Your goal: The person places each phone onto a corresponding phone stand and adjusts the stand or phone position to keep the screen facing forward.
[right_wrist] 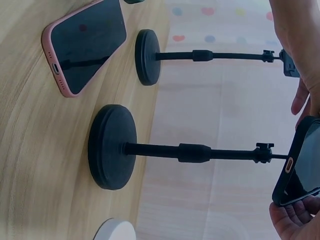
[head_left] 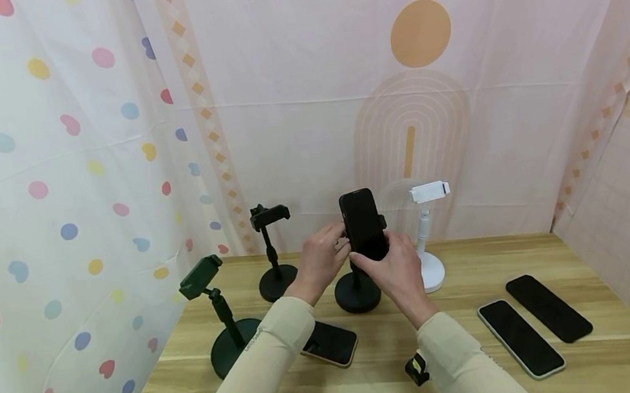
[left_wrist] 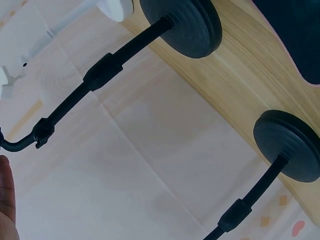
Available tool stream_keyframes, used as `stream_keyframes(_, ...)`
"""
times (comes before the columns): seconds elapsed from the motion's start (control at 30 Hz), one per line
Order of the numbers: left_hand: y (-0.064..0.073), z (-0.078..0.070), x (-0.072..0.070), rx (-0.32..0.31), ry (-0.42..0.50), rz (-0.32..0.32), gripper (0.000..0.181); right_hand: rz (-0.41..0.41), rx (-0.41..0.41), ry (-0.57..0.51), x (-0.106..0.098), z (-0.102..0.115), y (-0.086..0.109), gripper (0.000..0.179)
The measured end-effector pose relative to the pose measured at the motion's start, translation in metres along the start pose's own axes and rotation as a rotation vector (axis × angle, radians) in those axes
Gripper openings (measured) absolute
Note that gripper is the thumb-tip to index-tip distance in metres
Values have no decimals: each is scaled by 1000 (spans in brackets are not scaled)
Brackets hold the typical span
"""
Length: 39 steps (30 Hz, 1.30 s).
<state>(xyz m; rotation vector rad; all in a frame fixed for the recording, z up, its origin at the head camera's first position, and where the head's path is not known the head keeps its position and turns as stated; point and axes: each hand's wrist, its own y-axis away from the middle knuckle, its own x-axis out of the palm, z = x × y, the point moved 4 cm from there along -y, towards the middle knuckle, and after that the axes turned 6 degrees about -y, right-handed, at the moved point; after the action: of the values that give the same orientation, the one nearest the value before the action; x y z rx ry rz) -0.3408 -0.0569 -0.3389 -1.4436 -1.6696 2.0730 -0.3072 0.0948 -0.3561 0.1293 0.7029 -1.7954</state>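
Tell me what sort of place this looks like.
Probably a makeshift filming booth: patterned curtains hang around a wooden table, with phone stands and phones set out on it.

A wood-grain table (head_left: pixel 460 296) carries four phone stands (head_left: pixel 358 294) and three phones (head_left: pixel 522 338) lying flat.

Polka-dot curtain (head_left: pixel 74 185) at left — arch-print curtain (head_left: pixel 294 114) behind wooden table (head_left: pixel 472 276).

No readable text; lettering (head_left: pixel 253 340) on left sleeve (head_left: pixel 256 373) illegible.
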Motion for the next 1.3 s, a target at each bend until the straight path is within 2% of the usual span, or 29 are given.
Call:
stream_keyframes(0.4, 1, 2, -2, 88, -20, 39, 22, -7, -18, -14, -1, -6, -3, 70)
stream_keyframes(0.63, 2, 5, -6, 142, -64, 29, 33, -18, -45, -18, -2, -5, -5, 66)
stream_keyframes(0.8, 4, 5, -7, 164, -78, 16, 36, -48, -65, 25, -2, -5, -6, 67)
stream_keyframes(0.97, 3, 6, -7, 145, -60, 10, 34, -60, -81, 61, 2, -4, -7, 68)
stream_keyframes(1.13, 1, 7, -5, 109, 2, 46, 37, -70, -64, 75, 2, -4, -8, 69)
stream_keyframes(1.3, 1, 8, -6, 27, 94, 77, 37, -58, -55, 72, 3, -3, -9, 72)
